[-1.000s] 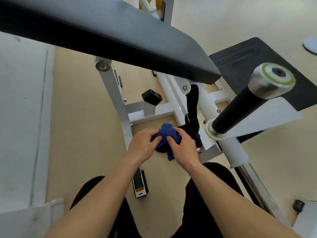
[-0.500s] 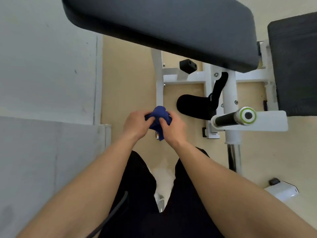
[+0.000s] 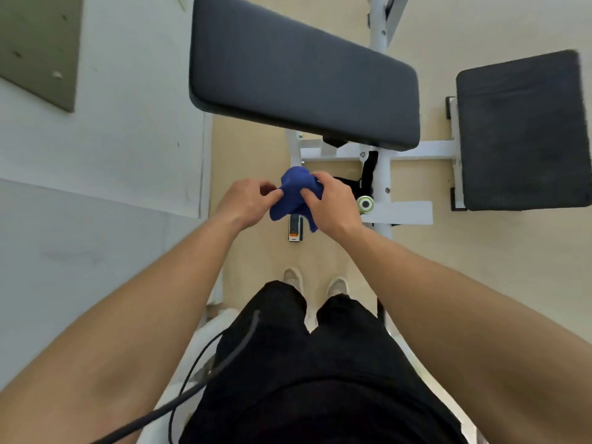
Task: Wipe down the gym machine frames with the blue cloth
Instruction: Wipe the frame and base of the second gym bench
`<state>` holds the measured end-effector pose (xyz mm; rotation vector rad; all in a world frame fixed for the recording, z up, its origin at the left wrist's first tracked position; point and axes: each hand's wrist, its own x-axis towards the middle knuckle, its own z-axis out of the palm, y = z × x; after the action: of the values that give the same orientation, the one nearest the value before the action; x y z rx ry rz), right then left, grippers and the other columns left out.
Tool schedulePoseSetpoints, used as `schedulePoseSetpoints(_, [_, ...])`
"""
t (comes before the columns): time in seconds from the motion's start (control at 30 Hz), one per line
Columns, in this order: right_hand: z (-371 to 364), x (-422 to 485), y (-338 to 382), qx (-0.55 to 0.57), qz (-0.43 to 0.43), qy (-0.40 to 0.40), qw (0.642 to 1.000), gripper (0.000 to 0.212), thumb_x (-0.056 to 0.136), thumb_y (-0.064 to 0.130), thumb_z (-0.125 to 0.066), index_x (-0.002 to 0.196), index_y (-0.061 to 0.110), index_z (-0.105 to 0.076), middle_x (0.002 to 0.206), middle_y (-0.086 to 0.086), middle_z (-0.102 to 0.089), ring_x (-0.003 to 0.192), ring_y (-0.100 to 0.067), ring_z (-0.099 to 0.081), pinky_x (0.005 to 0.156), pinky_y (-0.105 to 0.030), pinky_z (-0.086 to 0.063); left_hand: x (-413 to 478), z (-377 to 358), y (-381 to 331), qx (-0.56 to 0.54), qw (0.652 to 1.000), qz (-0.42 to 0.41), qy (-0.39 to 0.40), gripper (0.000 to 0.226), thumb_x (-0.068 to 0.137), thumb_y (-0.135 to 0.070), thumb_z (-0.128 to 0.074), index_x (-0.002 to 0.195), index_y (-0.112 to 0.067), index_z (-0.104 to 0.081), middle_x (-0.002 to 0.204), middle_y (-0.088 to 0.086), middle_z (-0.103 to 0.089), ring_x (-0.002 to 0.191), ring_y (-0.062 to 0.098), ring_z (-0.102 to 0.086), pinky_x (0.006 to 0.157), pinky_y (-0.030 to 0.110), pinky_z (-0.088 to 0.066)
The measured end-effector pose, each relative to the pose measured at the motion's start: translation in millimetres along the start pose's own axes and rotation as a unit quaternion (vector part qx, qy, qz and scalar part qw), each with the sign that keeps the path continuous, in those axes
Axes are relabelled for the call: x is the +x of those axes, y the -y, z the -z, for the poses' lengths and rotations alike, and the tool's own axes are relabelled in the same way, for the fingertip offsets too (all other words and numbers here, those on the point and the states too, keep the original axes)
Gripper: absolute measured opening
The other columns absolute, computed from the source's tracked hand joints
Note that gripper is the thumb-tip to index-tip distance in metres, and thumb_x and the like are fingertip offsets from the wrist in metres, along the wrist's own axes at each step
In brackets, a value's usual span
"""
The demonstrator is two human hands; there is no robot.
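Blue cloth (image 3: 293,195) was bunched in mid-air between both hands, left hand (image 3: 245,203) and right hand (image 3: 333,203) each with a narrow pinching grip on it, probably refolding a clean face; it hung clear of the white frame (image 3: 419,149).

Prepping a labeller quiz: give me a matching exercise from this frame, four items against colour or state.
Things:
1. blue cloth
2. machine frame
3. long pad
4. handle end

Descriptions:
a. white
b. green ring
c. bunched, pinched by left hand and right hand
d. dark upholstery

Pairs: 1-c, 2-a, 3-d, 4-b
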<state>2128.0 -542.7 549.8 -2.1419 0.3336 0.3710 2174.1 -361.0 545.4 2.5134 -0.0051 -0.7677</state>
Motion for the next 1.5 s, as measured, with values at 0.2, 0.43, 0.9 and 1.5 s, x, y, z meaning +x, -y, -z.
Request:
schedulePoseSetpoints(0.2, [91.2,-26.6,-8.4,-0.036,-0.023,-0.073,0.996,0.028,0.096,0.031,-0.054,0.122,0.024,-0.060,0.104,0.001,-0.067,0.090,-0.019,-0.061,0.077,-0.034,-0.050,-6.4,-2.9,-52.4,0.022,0.999,-0.049,0.008,0.034,0.099,-0.042,-0.051,0.119,-0.020,-0.068,0.115,0.000,-0.069,0.100,0.018,-0.059,0.084,0.029,-0.044])
schedulePoseSetpoints(0.43, [165.2,-66.7,-54.5,-0.041,-0.141,-0.190,0.971,0.029,0.096,0.028,-0.052,0.123,0.023,-0.059,0.105,0.002,-0.066,0.094,-0.021,-0.061,0.084,-0.041,-0.053,14.7,-7.2,-129.1,0.048,0.989,-0.129,0.056,0.029,0.098,-0.039,-0.049,0.106,-0.021,-0.071,0.105,0.000,-0.070,0.097,0.021,-0.061,0.086,0.034,-0.049])
schedulePoseSetpoints(0.9, [220.8,-101.6,-140.8,-0.031,-0.115,-0.164,0.979,0.028,0.096,0.028,-0.053,0.123,0.023,-0.059,0.106,0.001,-0.066,0.094,-0.022,-0.061,0.083,-0.040,-0.053,-29.6,-70.5,-222.1,0.043,0.993,-0.112,0.001,0.027,0.096,-0.034,-0.048,0.102,-0.022,-0.071,0.099,-0.001,-0.070,0.093,0.021,-0.064,0.085,0.039,-0.053])
schedulePoseSetpoints(1.5, [238.4,-67.2,-162.0,-0.114,0.027,-0.014,0.993,0.027,0.099,0.029,-0.052,0.125,0.024,-0.055,0.102,0.001,-0.063,0.089,-0.022,-0.060,0.079,-0.039,-0.053,-107.0,-146.8,-189.8,-0.030,0.998,0.027,-0.048,0.021,0.093,-0.032,-0.049,0.091,-0.024,-0.068,0.086,0.001,-0.067,0.078,0.024,-0.063,0.070,0.035,-0.053])
